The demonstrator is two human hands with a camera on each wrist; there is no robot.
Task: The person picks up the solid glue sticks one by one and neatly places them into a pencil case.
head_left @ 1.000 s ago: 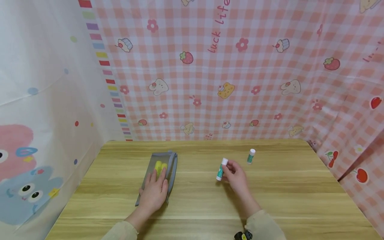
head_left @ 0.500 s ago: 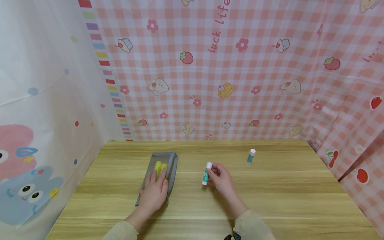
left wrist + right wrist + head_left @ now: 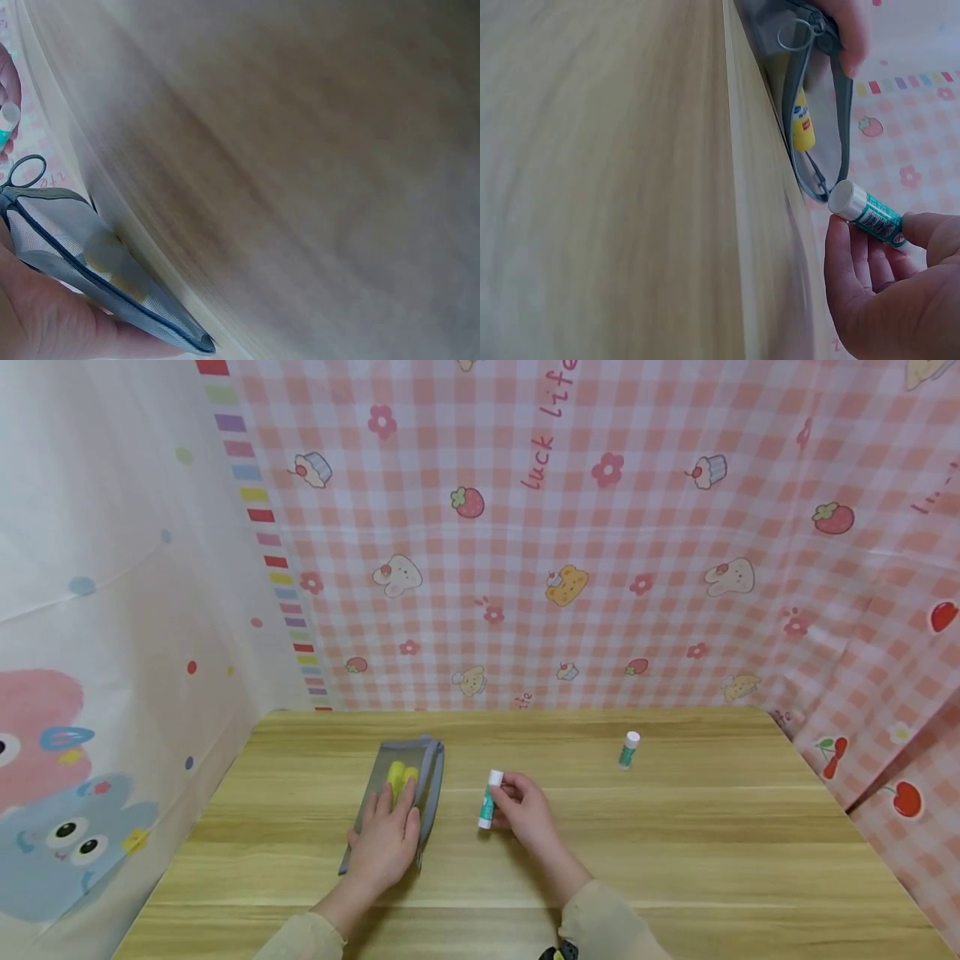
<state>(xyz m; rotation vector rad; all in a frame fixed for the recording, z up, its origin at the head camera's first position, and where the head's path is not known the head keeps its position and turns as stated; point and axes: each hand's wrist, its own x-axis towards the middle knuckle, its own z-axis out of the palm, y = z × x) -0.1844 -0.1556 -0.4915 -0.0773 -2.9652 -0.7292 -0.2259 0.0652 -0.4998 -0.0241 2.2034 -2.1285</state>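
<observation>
My left hand (image 3: 384,847) rests with fairly straight fingers on a grey mesh zipper pouch (image 3: 401,752). Under the mesh, near the fingertips, show yellow sticks (image 3: 395,773). In the right wrist view, the pouch's mouth gapes and a yellow glue stick (image 3: 802,129) lies inside. A little right of the pouch, my right hand (image 3: 528,817) pinches a green-and-white glue stick (image 3: 489,807) between thumb and fingers. Its white cap points up in the head view. The right wrist view shows this glue stick (image 3: 879,220) close to the pouch opening.
Another green-and-white glue stick (image 3: 628,751) stands upright at the back right of the wooden table (image 3: 720,843). A pink checked cloth (image 3: 517,627) hangs behind the table, and a white printed cloth (image 3: 150,610) hangs at the left.
My right hand has carried the glue stick left and slightly nearer to me, towards the pouch. The left hand and the pouch have stayed in place.
</observation>
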